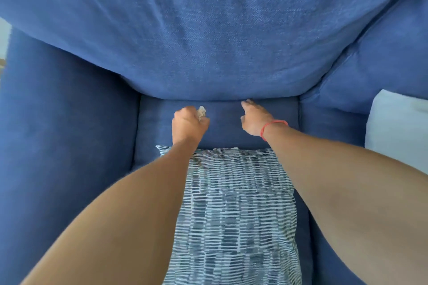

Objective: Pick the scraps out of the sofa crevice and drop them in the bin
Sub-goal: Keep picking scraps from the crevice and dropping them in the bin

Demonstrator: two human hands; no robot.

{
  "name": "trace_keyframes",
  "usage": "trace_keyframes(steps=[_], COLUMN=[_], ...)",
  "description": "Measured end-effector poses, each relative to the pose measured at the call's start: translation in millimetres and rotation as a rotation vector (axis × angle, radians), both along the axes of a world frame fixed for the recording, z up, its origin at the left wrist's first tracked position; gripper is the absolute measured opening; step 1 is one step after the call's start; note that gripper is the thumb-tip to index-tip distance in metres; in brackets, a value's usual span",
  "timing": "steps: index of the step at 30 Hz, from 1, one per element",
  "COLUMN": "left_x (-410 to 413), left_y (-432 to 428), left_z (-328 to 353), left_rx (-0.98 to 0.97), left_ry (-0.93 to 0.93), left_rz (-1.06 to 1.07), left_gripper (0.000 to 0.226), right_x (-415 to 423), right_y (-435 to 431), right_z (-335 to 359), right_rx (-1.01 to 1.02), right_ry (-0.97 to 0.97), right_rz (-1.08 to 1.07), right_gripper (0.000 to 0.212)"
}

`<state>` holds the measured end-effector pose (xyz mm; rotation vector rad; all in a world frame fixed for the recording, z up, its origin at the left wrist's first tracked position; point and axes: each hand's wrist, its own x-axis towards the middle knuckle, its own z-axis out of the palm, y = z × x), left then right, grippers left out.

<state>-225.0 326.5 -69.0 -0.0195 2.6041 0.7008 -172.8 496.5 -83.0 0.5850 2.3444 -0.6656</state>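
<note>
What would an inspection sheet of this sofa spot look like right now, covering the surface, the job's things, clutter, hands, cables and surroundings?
Surface: blue sofa seat, back cushion meeting it at the crevice.
Job's things: pale crumpled scrap in the left hand; bin not seen.
Clutter: patterned pillow on the seat, under the forearms.
Hands: left hand closed on the scrap; right hand open, fingertips at the crevice, red wrist band.
Cables: nothing seen.
Surroundings: sofa arm at left, white cushion at right.
</note>
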Motion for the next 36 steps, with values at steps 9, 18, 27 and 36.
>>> trace_keyframes(steps=[9,18,27,36], left_x=[-18.4,-39.3,-5.6,9.9], left_y=[-143.5,-338.0,-483.5,-564.2], left_z=[115.4,168.5,138.1,90.1], left_rx=[0.033,0.048,0.034,0.063], left_ry=[0.171,0.31,0.184,0.072], left_rz=[0.3,0.559,0.711,0.807], left_gripper=[0.019,0.024,0.025,0.027], right_x=[-56.7,-87.0,-80.2,-58.9], right_y=[-159.0,-364.8,-506.5,-544.5], right_z=[117.5,179.3,151.1,105.1], right_rx=[0.009,-0.067,0.022,0.231], right_ry=[0.209,0.309,0.23,0.287], right_rz=[0.285,0.514,0.68,0.706], right_gripper=[0.037,0.041,0.052,0.069])
